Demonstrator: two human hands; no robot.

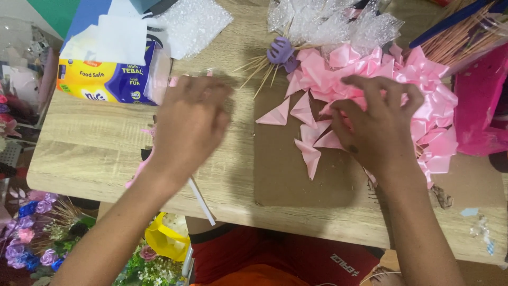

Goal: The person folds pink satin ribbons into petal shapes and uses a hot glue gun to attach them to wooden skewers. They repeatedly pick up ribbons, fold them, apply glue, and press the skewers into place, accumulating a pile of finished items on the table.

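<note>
Both forearms come in from the near edge and reach toward the far side, well apart from each other. The left hand [188,124] is seen from the back, palm down, its fingers bent loosely and a little blurred; it is not possible to tell if the grip is closed on anything. The right hand [378,124] is also palm down, wrist slightly bent, with the fingers spread and curled downward, the fingertips [353,80] pointing left
</note>
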